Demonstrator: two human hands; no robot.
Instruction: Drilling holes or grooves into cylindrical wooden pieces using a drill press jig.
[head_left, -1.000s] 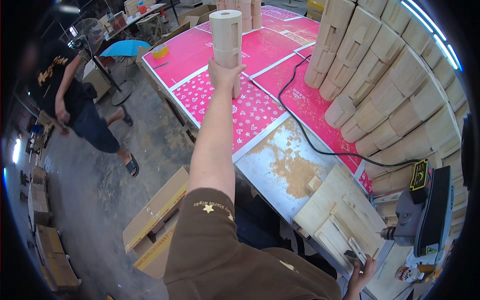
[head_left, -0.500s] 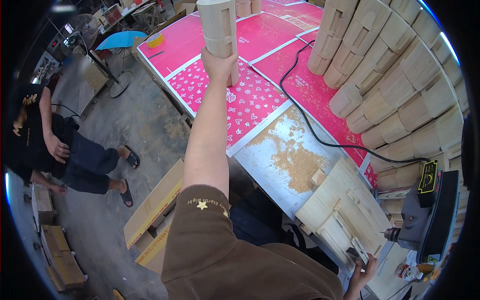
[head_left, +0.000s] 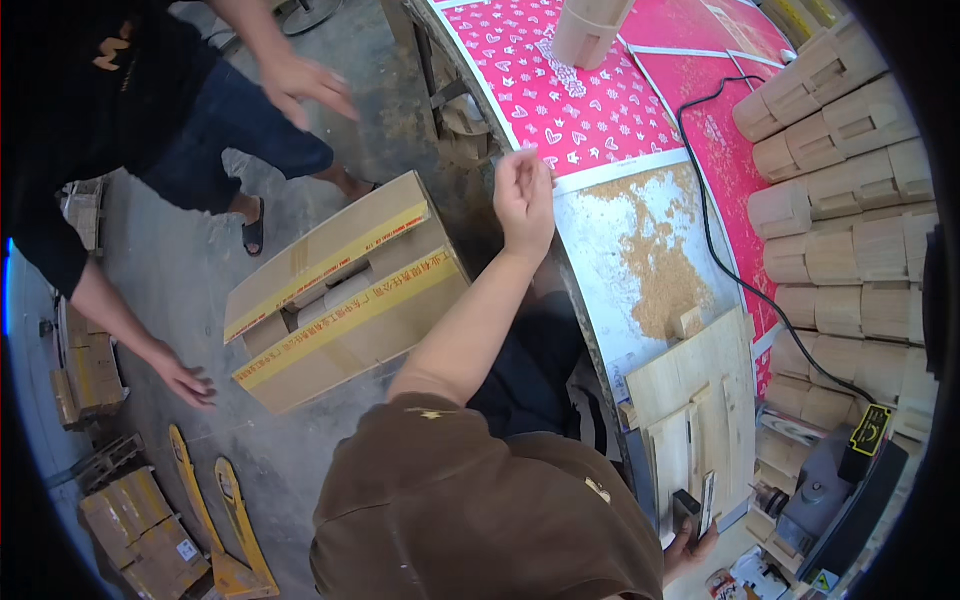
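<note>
My left hand [head_left: 525, 205] is over the near edge of the table, fingers loosely bent with nothing in them. Beyond it a pale wooden column of stacked blocks [head_left: 588, 40] stands on the pink patterned sheet [head_left: 560, 105], apart from the hand. Low on the right, my right hand [head_left: 690, 552] grips a small dark block with a pale metal strip [head_left: 708, 500], on a wooden board jig [head_left: 690, 400]. Part of its fingers is hidden. Beside the jig is a grey drill-like machine [head_left: 815, 500], its chuck [head_left: 770, 498] facing the board.
Sawdust [head_left: 665, 285] covers part of the metal tabletop. A black cable [head_left: 708, 215] crosses to the machine. Wooden blocks [head_left: 840, 245] are stacked at right. An open carton [head_left: 345, 290] and yellow pallet jack [head_left: 235, 540] are at left, with another person's hand [head_left: 305, 90] above the carton.
My left hand has let go of the wooden column and drawn back to the table edge. My right hand stays at the jig. The view has shifted, and the other person appears closer.
</note>
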